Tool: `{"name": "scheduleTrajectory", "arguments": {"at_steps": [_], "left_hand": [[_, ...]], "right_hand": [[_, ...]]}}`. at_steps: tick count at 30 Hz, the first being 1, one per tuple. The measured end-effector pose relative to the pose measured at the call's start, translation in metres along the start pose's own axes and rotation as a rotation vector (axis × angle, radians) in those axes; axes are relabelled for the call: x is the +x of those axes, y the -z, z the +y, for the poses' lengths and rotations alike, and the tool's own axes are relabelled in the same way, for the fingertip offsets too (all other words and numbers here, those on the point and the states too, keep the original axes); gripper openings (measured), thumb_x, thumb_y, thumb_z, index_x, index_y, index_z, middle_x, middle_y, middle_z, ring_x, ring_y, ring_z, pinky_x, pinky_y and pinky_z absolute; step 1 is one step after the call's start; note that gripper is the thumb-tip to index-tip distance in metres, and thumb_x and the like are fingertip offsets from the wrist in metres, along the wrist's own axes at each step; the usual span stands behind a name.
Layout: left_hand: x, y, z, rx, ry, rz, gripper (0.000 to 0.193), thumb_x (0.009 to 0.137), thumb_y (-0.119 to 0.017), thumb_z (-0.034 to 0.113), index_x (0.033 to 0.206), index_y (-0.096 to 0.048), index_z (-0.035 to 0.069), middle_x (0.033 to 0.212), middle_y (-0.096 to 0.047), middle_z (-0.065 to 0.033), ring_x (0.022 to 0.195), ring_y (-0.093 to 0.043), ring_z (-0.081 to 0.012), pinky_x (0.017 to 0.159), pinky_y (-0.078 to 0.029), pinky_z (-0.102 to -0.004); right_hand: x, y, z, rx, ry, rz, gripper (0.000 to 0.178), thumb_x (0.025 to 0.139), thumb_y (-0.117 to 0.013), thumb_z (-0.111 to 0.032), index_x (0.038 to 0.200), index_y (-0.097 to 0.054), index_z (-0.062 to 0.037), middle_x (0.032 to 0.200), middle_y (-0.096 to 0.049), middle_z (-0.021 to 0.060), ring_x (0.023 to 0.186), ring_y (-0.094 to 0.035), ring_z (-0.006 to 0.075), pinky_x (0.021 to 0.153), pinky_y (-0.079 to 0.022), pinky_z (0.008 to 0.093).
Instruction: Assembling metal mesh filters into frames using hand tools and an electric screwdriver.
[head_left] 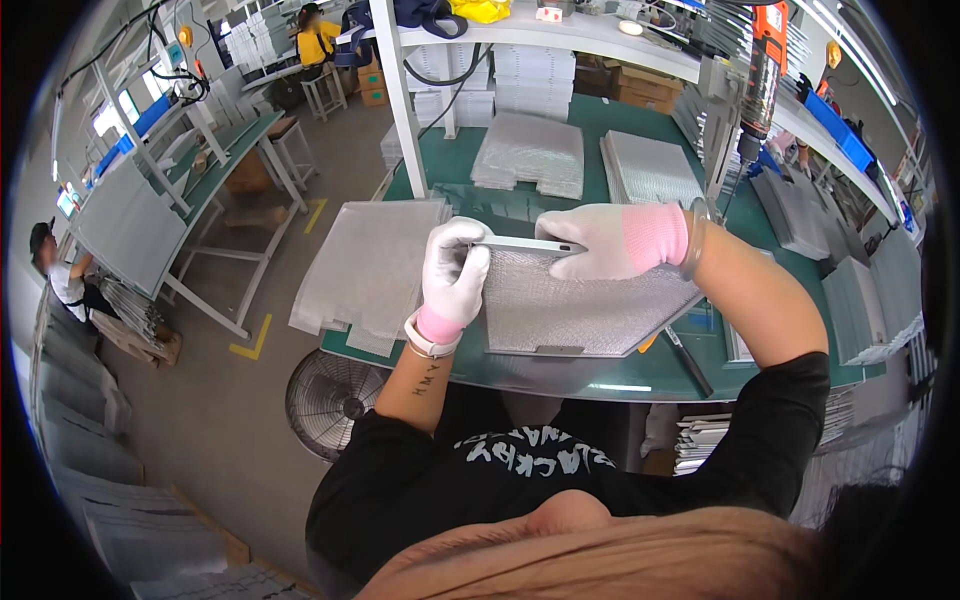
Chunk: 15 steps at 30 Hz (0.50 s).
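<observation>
A silver mesh panel (580, 305) lies in front of me on the green table, with a thin edging and a small grey tab on its near side. Along its far edge runs a narrow white metal strip (527, 243). My left hand (455, 270), in a white glove with a pink cuff, pinches the strip's left end between thumb and fingers. On the right end, my right hand (610, 240) has its thumb on the near side and its fingers beyond, closed round the strip. Whether the strip is joined to the panel, I cannot tell.
Stacked mesh sheets (360, 265) lie at left, with more sheet stacks (530, 150) at the back. A black-handled tool (690, 362) rests near the front edge. An orange power driver (767, 60) hangs at right. A floor fan (335, 400) stands below; two people work farther left.
</observation>
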<state>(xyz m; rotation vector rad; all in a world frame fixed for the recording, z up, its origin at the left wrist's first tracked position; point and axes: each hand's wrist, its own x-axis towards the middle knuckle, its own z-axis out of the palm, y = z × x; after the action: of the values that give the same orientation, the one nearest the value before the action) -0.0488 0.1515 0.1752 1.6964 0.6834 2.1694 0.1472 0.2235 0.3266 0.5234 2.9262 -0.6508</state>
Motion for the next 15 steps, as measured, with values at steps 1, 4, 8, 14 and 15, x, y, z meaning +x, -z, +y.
{"name": "scheduleTrajectory", "arguments": {"at_steps": [1, 4, 8, 14, 15], "left_hand": [[0.0, 0.0, -0.003, -0.058, 0.001, -0.014, 0.022, 0.093, -0.056, -0.001, 0.113, -0.05, 0.006, 0.108, -0.055, -0.0082, 0.085, -0.052, -0.0104, 0.077, -0.044, -0.024], [-0.001, 0.001, -0.005, -0.115, -0.005, -0.016, 0.021, 0.093, -0.057, 0.001, 0.112, -0.05, 0.006, 0.106, -0.055, -0.009, 0.086, -0.052, -0.0114, 0.078, -0.044, -0.0247], [-0.002, -0.001, -0.001, -0.098, -0.023, -0.022, 0.02, 0.093, -0.056, 0.002, 0.112, -0.049, 0.006, 0.104, -0.055, -0.0093, 0.085, -0.051, -0.0114, 0.077, -0.043, -0.0256], [0.0, 0.001, 0.01, -0.126, -0.05, -0.175, 0.019, 0.094, -0.055, 0.002, 0.111, -0.049, 0.006, 0.1, -0.055, -0.0103, 0.084, -0.051, -0.0135, 0.075, -0.042, -0.0274], [-0.001, 0.001, 0.01, -0.124, -0.051, -0.175, 0.019, 0.094, -0.055, 0.002, 0.111, -0.049, 0.006, 0.1, -0.055, -0.0103, 0.084, -0.051, -0.0135, 0.075, -0.042, -0.0274]], "right_hand": [[0.0, -0.001, 0.001, 0.025, 0.011, -0.003, 0.042, 0.086, -0.062, -0.031, 0.107, -0.057, 0.0049, 0.098, -0.063, 0.0212, 0.093, -0.063, 0.0334, 0.082, -0.049, 0.0398], [-0.004, 0.0, -0.005, 0.08, -0.006, 0.044, 0.041, 0.085, -0.064, -0.031, 0.105, -0.058, 0.0045, 0.097, -0.063, 0.0195, 0.09, -0.063, 0.0291, 0.08, -0.049, 0.0376], [-0.008, 0.002, -0.012, 0.121, -0.048, 0.047, 0.041, 0.083, -0.064, -0.029, 0.105, -0.058, 0.0046, 0.096, -0.063, 0.0189, 0.088, -0.063, 0.0264, 0.078, -0.05, 0.0358], [-0.005, -0.008, -0.003, 0.129, 0.058, 0.013, 0.036, 0.082, -0.064, -0.027, 0.1, -0.056, 0.004, 0.088, -0.06, 0.0148, 0.08, -0.059, 0.0227, 0.073, -0.047, 0.0364], [-0.003, -0.007, -0.004, 0.133, 0.045, -0.01, 0.036, 0.082, -0.064, -0.027, 0.099, -0.056, 0.0038, 0.088, -0.06, 0.0149, 0.079, -0.058, 0.0229, 0.073, -0.047, 0.0364]]}}
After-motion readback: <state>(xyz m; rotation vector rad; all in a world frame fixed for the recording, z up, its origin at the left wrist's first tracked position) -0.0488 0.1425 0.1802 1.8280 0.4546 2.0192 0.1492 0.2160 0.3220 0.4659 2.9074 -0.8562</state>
